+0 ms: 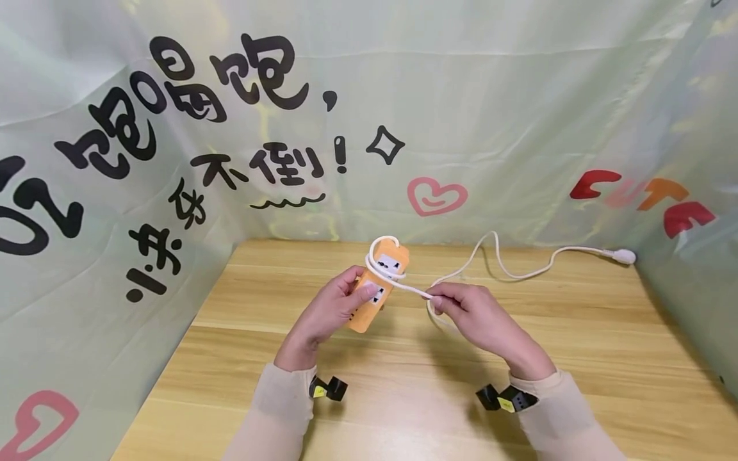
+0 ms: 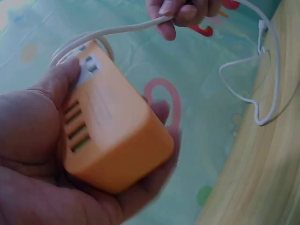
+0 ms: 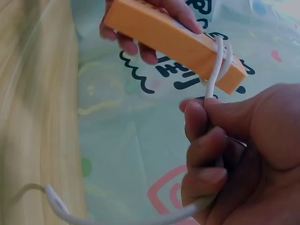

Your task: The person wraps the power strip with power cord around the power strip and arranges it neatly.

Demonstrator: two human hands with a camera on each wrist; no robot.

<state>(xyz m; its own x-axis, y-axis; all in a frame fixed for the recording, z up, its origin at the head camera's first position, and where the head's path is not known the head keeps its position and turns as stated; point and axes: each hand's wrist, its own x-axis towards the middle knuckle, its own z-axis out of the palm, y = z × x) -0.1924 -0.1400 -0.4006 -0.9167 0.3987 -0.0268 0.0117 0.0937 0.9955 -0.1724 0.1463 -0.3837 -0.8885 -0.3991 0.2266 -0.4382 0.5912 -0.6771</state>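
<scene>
My left hand grips an orange power strip by its lower half, thumb across the socket face. White sockets show on its front, and the left wrist view shows a row of several slots in the orange body. The strip's white cord loops around its upper end and runs across to the right. My right hand pinches that cord between thumb and fingers, a short way from the strip. In the right wrist view the cord stretches straight from the strip into the right hand.
Beyond the right hand the cord trails in loose bends over the wooden table to a white plug near the right back corner. Pale green cloth walls with printed lettering and hearts stand around the table's back and sides.
</scene>
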